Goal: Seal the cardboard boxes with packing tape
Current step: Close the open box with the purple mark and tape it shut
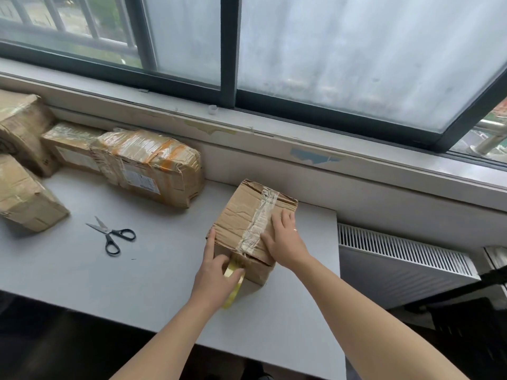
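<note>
A creased cardboard box point(238, 215) stands on the grey table point(142, 283), with a strip of clear tape point(260, 218) running along its top seam. My right hand point(285, 239) lies flat on the top of the box, fingers straight, next to the tape strip. My left hand point(215, 275) grips a yellowish roll of packing tape point(233, 286) against the box's near face, with its thumb up along the box's left corner. The tape runs from the roll up onto the box edge.
Black-handled scissors point(112, 234) lie on the table left of the box. Several taped cardboard boxes point(148, 165) sit at the back left by the window sill point(301, 149). A white radiator point(403, 261) stands beyond the table's right edge.
</note>
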Motion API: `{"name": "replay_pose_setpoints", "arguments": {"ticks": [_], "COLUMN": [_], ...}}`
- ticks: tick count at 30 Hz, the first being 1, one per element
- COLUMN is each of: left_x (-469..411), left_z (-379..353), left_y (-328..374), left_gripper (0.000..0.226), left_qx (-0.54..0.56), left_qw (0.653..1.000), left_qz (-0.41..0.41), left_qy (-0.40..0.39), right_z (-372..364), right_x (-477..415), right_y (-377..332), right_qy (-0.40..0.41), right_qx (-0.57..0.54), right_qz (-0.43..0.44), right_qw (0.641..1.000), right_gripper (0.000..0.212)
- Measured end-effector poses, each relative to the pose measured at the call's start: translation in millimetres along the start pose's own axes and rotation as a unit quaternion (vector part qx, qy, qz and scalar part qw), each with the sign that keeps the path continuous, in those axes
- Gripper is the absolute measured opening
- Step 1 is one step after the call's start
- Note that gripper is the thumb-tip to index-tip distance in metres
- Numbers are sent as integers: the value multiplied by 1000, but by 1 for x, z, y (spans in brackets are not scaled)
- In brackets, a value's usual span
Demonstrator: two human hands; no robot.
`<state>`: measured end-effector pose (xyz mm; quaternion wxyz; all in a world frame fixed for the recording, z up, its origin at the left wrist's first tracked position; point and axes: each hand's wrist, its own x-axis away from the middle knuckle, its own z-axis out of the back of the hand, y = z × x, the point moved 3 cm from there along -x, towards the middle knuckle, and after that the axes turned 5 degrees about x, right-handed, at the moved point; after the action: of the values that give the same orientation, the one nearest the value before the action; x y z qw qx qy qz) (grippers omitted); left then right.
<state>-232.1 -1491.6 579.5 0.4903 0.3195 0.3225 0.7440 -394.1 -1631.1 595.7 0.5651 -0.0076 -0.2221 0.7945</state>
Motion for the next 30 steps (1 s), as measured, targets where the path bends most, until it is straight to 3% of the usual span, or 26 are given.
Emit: {"name": "replay_pose_setpoints", "arguments": {"ticks": [7, 11, 13, 15, 17, 19, 21, 25, 30], "left_x": [13, -12, -48, -97, -138, -162, -173, -182, -175], "left_z": [4, 40, 65, 83, 86, 69, 50, 35, 41], "left_y": [7, 17, 22, 21, 18, 14, 7, -13, 0], "left_gripper": [26, 38, 39, 33, 62, 78, 83, 100, 95], "left_qx": [-114, -171, -139, -75, 21, 144, 226, 306, 315], "left_qw": [993, 980, 979, 989, 1000, 980, 954, 925, 929], "left_qz": [-3, -95, -138, -116, 2, 113, 159, 165, 149], "left_qy": [-28, 30, 49, 53, 6, -82, -118, -155, -126], "right_z": [8, 15, 19, 19, 18, 9, 1, -1, 1], "right_x": [-32, -46, -50, -52, -52, -46, -43, -43, -50], "right_y": [-11, -25, -29, -30, -28, -30, -35, -39, -43], "right_qy": [-27, -58, -43, 0, 11, -9, 6, 35, 30], "right_qx": [-27, -22, -22, -67, -157, -216, -229, -242, -226], "right_qz": [78, 110, 103, 41, -83, -163, -180, -195, -196], "right_qw": [996, 992, 993, 997, 984, 963, 957, 950, 954], "right_gripper": [66, 66, 67, 70, 75, 73, 63, 45, 48]}}
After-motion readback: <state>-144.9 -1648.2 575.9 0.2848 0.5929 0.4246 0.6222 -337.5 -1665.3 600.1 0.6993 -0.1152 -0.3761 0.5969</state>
